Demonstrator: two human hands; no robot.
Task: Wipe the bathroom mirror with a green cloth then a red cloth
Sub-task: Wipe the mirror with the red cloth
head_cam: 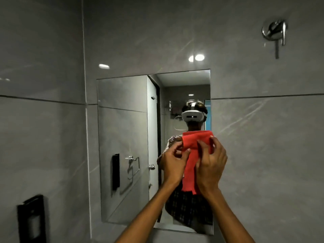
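At 8 o'clock I see a black wall unit (31, 219) on the grey tile. The mirror (122, 137) occupies centre frame. My left hand (172, 161) is raised before its right half, fingers (185, 152) pinched on the left edge of the red cloth (190, 165). The cloth hangs between both hands, upper edge spread. My right hand (210, 165) grips its right side, fingers curled narrow. A chrome valve (274, 30) sits at 1 o'clock.
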